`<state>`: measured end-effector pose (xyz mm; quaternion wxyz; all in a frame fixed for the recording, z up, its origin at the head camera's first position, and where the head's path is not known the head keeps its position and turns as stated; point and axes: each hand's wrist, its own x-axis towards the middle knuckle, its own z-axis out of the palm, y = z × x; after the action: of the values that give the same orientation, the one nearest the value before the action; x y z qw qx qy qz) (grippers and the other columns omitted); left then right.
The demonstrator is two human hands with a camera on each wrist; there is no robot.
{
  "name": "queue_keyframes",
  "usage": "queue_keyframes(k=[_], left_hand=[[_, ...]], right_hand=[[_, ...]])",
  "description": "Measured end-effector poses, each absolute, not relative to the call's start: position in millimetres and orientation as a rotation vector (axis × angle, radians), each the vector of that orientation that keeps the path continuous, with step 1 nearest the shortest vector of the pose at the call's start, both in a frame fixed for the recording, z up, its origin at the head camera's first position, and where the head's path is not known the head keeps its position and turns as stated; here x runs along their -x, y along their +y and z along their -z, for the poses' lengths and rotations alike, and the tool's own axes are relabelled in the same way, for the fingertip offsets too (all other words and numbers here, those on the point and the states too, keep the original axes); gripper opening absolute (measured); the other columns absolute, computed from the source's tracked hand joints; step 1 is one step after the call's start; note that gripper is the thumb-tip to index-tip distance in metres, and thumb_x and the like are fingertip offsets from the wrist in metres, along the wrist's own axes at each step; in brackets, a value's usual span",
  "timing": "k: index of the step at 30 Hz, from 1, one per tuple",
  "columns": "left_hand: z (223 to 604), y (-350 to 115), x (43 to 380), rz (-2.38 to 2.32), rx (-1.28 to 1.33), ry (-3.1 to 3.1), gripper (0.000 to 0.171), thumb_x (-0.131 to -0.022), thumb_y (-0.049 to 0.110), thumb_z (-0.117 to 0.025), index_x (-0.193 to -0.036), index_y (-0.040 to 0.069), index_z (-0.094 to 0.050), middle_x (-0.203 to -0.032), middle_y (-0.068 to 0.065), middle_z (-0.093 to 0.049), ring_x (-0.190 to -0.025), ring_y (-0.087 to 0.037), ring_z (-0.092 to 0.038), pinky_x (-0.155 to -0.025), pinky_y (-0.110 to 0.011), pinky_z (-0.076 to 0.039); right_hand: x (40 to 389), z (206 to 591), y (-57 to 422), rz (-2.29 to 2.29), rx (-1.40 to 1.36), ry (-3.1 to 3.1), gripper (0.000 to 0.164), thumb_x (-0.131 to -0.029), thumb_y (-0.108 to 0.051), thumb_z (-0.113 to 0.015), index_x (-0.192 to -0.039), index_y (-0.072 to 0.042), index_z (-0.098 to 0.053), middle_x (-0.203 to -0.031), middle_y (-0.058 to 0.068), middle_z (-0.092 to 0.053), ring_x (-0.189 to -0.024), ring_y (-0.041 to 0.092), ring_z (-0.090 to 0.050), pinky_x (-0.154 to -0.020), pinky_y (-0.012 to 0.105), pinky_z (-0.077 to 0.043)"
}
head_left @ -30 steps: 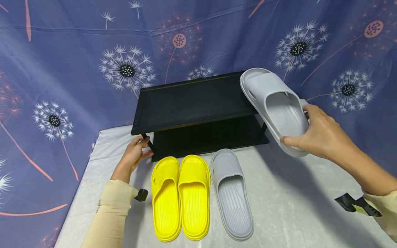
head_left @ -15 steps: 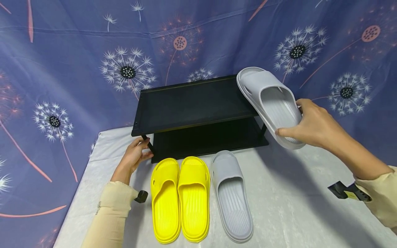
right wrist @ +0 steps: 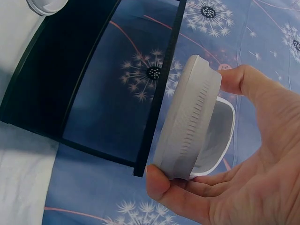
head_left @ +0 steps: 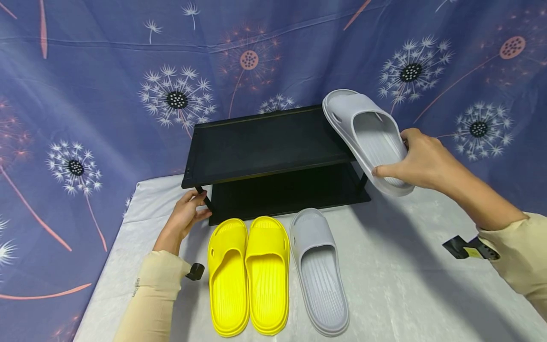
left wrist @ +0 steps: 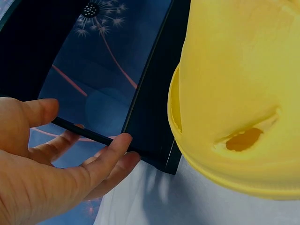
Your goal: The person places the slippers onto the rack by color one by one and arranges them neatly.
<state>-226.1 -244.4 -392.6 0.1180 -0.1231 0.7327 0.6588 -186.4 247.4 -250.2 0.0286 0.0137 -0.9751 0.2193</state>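
In the head view my right hand [head_left: 423, 159] grips the heel end of a light grey slide slipper [head_left: 363, 107], thumb on the footbed side. The slipper is tilted, toe up and to the left, over the right end of a black two-tier shoe rack [head_left: 265, 147]. The right wrist view shows its heel [right wrist: 187, 122] between thumb and fingers, beside the rack's edge. My left hand [head_left: 183, 216] holds the rack's left front post [left wrist: 86, 132] between thumb and fingers. A second grey slipper [head_left: 316, 232] lies on the cloth in front of the rack.
Two yellow slippers [head_left: 228, 240] lie side by side before the rack, left of the grey one, toes toward it. White cloth [head_left: 397, 266] covers the surface. A blue dandelion-print curtain [head_left: 299, 52] hangs close behind the rack.
My right hand has carried the grey slipper left and slightly up, further over the rack's right end. The left hand stays at the post; the slippers on the cloth lie as before.
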Motion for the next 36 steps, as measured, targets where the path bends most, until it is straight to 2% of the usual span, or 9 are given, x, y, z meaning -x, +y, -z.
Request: queue_keyframes(k=[7, 14, 23, 29, 36], left_hand=[[395.3, -244.5, 226.9, -1.953, 0.356, 2.147, 0.031, -0.101, 0.031, -0.05, -0.119, 0.007, -0.044, -0.123, -0.015, -0.034, -0.102, -0.028, -0.054, -0.1, -0.037, -0.047], [397.2, -242.4, 226.8, -2.018, 0.325, 2.135, 0.033, -0.102, 0.026, -0.048, -0.119, -0.001, -0.04, -0.114, -0.013, -0.034, -0.121, -0.035, -0.034, -0.107, -0.046, -0.04], [399.6, -243.7, 228.2, -2.064, 0.321, 2.118, 0.025, -0.101, 0.024, -0.05, -0.112, 0.002, -0.043, -0.102, -0.009, -0.036, -0.106, -0.026, -0.044, -0.106, -0.041, -0.04], [402.8, -244.2, 229.1, -2.115, 0.311, 2.079, 0.018, -0.101, 0.022, -0.051, -0.105, 0.006, -0.045, -0.099, -0.008, -0.037, -0.106, -0.023, -0.041, -0.108, -0.04, -0.039], [404.4, -245.9, 229.5, -2.149, 0.276, 2.055, 0.019, -0.101, 0.02, -0.05, -0.105, 0.003, -0.044, -0.095, -0.008, -0.039, -0.105, -0.023, -0.042, -0.109, -0.042, -0.038]], right_hand=[[196.1, 244.7, 245.4, -0.676, -0.047, -3.001, 0.097, -0.071, -0.052, -0.079, -0.129, 0.013, -0.035, -0.107, 0.032, -0.052, -0.088, 0.045, -0.056, -0.059, 0.05, -0.05], [201.9, 240.0, 242.3, -0.677, -0.048, -3.018, 0.1, -0.072, -0.053, -0.078, -0.132, 0.013, -0.033, -0.108, 0.033, -0.051, -0.089, 0.046, -0.056, -0.06, 0.051, -0.049], [208.7, 237.3, 239.0, -0.653, -0.032, -3.046, 0.105, -0.071, -0.056, -0.077, -0.134, 0.014, -0.031, -0.109, 0.033, -0.05, -0.09, 0.046, -0.054, -0.061, 0.052, -0.049], [213.5, 237.0, 237.1, -0.631, -0.024, -3.061, 0.108, -0.07, -0.058, -0.077, -0.136, 0.014, -0.029, -0.111, 0.034, -0.049, -0.092, 0.047, -0.053, -0.065, 0.053, -0.048], [217.8, 236.3, 236.6, -0.615, -0.016, -3.075, 0.109, -0.071, -0.059, -0.075, -0.135, 0.016, -0.029, -0.111, 0.035, -0.048, -0.092, 0.047, -0.052, -0.062, 0.05, -0.049]])
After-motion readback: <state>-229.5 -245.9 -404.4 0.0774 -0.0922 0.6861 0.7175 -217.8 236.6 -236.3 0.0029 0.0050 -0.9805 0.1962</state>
